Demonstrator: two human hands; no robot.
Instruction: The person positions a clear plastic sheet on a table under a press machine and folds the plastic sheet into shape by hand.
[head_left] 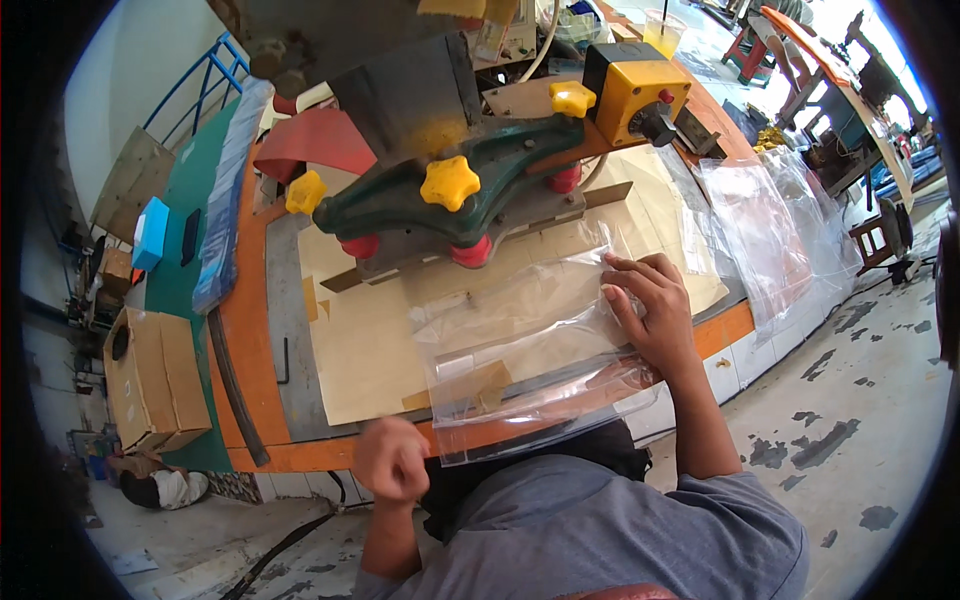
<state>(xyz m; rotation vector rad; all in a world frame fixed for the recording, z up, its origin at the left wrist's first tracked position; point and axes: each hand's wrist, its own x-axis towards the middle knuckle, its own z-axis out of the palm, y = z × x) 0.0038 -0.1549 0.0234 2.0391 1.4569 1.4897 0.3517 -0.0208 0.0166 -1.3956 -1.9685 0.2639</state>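
A clear plastic sheet (520,345), creased and shiny, lies over the brown paper-covered bed of a press, and its near edge hangs past the table front. My right hand (650,305) grips the sheet's right side, thumb and fingers bent on the film. At the table's front edge my left hand (393,460) is curled closed, slightly blurred, beside the sheet's near left corner; nothing shows in it. Just beyond the sheet stands the dark green press head (470,185), with yellow star knobs (450,184) and red feet above a metal bar (600,198).
A yellow control box (645,100) with a red button sits at the back right. More clear film (765,230) drapes over the table's right end. On the left are an Allen key (285,362), a dark strip (235,390), a plastic-wrapped bundle (225,220) and a cardboard box (160,380).
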